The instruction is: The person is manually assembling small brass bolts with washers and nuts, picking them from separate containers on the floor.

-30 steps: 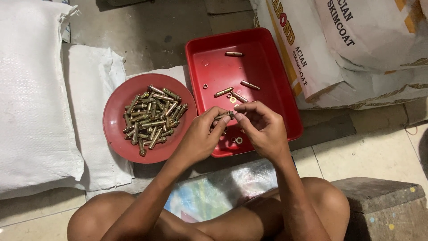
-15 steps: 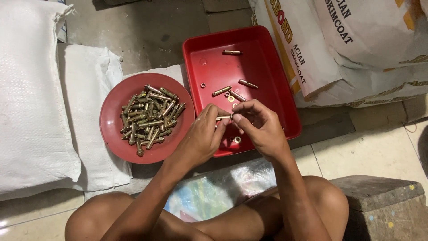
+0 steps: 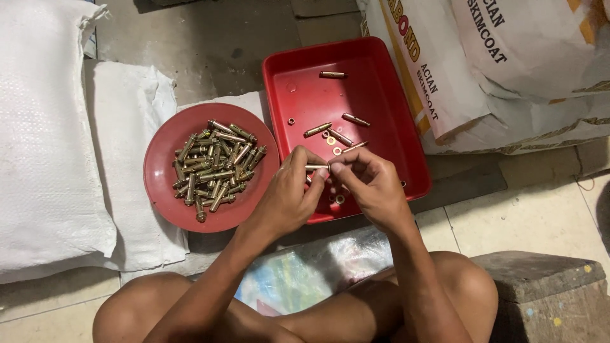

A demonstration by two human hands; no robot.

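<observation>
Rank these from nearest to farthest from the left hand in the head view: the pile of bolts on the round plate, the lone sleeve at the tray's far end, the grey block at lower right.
From the left hand:
1. Pile of bolts, just to its left on the round red plate.
2. Lone sleeve, straight beyond it at the far end of the red tray.
3. Grey block, far off to the right, past the right hand.

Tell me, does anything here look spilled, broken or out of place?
Nothing stands out. The bolts lie heaped on the round red plate, loose pieces lie inside the red tray, and both hands hold one bolt over it.
</observation>
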